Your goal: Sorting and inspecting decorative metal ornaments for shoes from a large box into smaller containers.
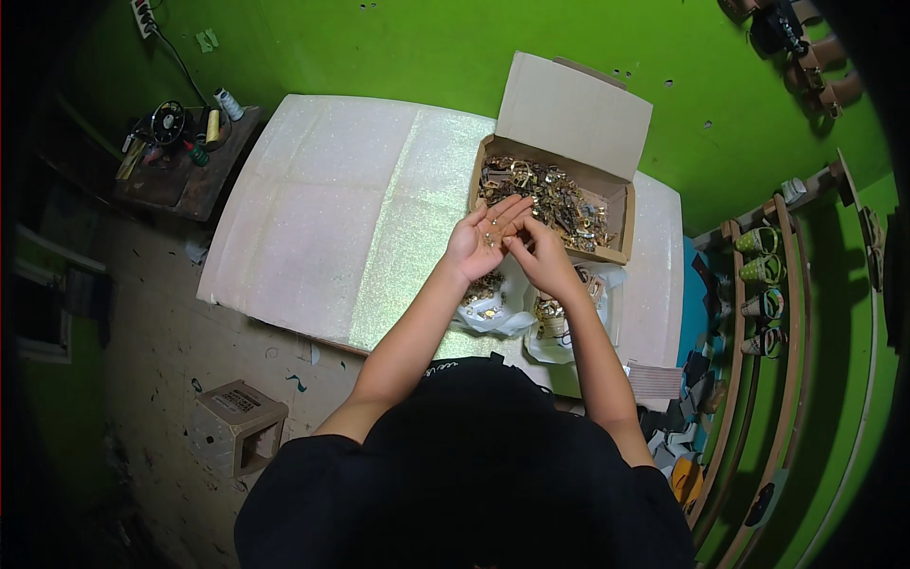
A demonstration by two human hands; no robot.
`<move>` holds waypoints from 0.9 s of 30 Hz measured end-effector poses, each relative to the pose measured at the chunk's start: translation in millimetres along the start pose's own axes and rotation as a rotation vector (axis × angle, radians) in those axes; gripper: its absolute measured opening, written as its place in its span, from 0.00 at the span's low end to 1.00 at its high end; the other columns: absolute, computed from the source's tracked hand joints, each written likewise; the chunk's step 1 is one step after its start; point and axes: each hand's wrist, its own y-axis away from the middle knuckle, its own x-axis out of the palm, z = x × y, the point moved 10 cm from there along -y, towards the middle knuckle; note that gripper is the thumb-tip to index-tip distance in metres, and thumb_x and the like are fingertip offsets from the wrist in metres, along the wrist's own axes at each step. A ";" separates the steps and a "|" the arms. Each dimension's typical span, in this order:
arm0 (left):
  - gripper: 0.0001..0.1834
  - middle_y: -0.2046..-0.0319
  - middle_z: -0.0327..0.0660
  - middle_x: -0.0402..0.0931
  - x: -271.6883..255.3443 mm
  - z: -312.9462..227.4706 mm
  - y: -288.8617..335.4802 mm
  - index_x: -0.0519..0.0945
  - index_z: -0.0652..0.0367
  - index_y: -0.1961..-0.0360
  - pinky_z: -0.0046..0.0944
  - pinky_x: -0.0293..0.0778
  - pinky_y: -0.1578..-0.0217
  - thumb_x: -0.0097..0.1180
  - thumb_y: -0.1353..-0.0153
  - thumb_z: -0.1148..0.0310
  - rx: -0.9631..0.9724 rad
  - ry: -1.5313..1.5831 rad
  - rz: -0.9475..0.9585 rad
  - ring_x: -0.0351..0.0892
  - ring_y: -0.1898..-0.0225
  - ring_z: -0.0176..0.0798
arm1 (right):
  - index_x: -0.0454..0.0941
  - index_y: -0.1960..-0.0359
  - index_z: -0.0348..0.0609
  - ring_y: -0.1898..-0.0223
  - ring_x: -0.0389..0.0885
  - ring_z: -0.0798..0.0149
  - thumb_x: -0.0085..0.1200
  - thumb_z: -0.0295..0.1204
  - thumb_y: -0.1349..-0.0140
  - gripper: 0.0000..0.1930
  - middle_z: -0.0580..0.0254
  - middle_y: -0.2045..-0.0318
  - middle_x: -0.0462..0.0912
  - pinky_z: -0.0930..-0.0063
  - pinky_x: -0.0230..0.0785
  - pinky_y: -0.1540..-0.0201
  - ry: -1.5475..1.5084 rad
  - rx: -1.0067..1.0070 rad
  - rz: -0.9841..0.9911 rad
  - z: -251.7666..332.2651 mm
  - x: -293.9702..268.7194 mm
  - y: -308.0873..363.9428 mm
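My left hand (477, 239) is turned palm up with its fingers stretched out. Small shiny metal pieces (492, 232) rest on its palm. Over these fingers, my right hand (541, 258) has thumb and fingertips pinched together; whatever is between them is too small to make out. Just beyond both hands is an open cardboard box (616, 254) full of gold and dark metal buckles (550, 194). Under my wrists, a white plastic bag (502, 322) holds more small metal pieces. To its right, another plastic bag (550, 353) contains larger buckles, partly hidden by my right forearm.
A pale glittery sheet (313, 209) covers the table. The box's raised lid (573, 114) leans toward the green wall. Sandals hang on a wooden rack (787, 284) at right. A small side table (180, 185) with thread spools stands left; a carton (237, 427) lies on the floor.
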 end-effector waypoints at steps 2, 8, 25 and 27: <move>0.26 0.40 0.51 0.51 1.4 -0.2 1.2 0.54 0.68 0.43 0.43 0.47 0.39 0.25 0.36 0.61 0.001 0.019 -0.013 0.50 0.39 0.46 | 0.70 0.71 0.35 0.74 0.73 0.69 0.51 0.24 0.49 0.06 0.61 0.76 0.75 0.77 0.64 0.72 -0.155 0.057 0.010 -21.1 1.0 1.4; 0.25 0.41 0.51 0.51 -3.2 -6.5 2.8 0.55 0.67 0.43 0.42 0.52 0.41 0.26 0.36 0.62 0.000 0.120 -0.014 0.51 0.39 0.46 | 0.72 0.74 0.36 0.79 0.69 0.80 0.53 0.24 0.50 0.04 0.69 0.80 0.74 0.85 0.62 0.76 -0.526 0.263 0.058 -48.6 7.1 13.6; 0.25 0.41 0.51 0.52 4.9 -2.9 3.2 0.55 0.66 0.43 0.43 0.55 0.42 0.27 0.36 0.62 -0.024 0.123 0.009 0.53 0.40 0.45 | 0.76 0.73 0.38 0.80 0.66 0.81 0.56 0.28 0.49 0.07 0.74 0.81 0.73 0.87 0.58 0.77 -0.505 0.302 0.078 -53.3 7.0 26.4; 0.25 0.41 0.51 0.52 4.8 -3.1 3.2 0.56 0.66 0.43 0.43 0.55 0.42 0.27 0.36 0.61 -0.018 0.115 0.001 0.53 0.39 0.45 | 0.76 0.72 0.38 0.80 0.66 0.81 0.56 0.28 0.49 0.06 0.73 0.80 0.73 0.87 0.59 0.77 -0.529 0.305 0.071 -54.0 7.0 27.1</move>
